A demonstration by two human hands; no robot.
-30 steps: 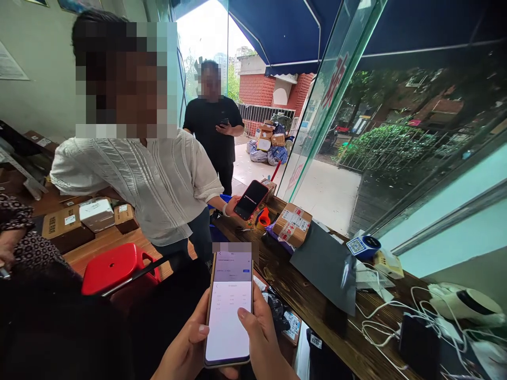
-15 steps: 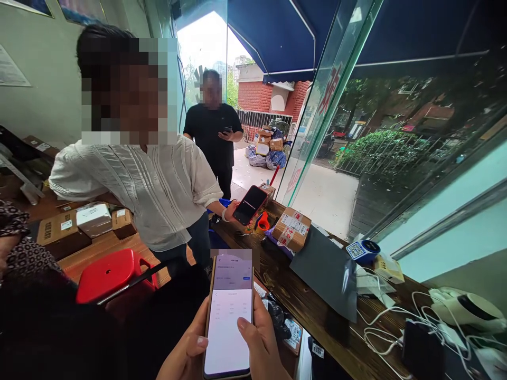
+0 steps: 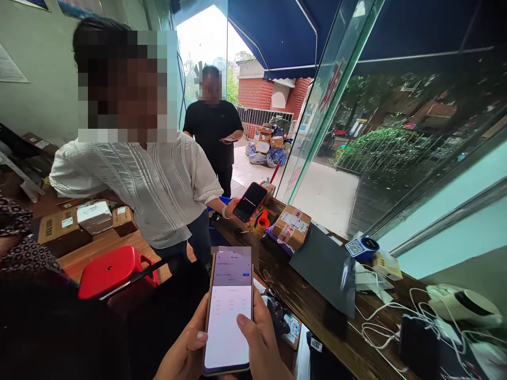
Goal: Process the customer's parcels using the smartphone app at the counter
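A smartphone [image 3: 227, 338] with a lit, mostly white screen is held upright at the bottom centre. My left hand [image 3: 184, 345] is closed around its left edge, the thumb lying along the side. Around the right edge wraps my right hand [image 3: 263, 343], its thumb over the screen. The small text on the display is too faint to read. Beyond it, a person in a white blouse [image 3: 152, 184] holds out a second phone [image 3: 250, 202] in a red case, its screen dark with a line of text.
A dark wooden counter [image 3: 273, 269] runs along the right, bearing a taped cardboard box [image 3: 292, 227], a grey sheet [image 3: 327, 269], a QR-code stand [image 3: 361, 248] and tangled white cables [image 3: 380, 330]. At left is a red stool [image 3: 109, 269]. Another person in black [image 3: 214, 126] stands at the doorway.
The person in black has tilted their phone flatter. My view has shifted slightly; both my hands keep the same hold on the smartphone.
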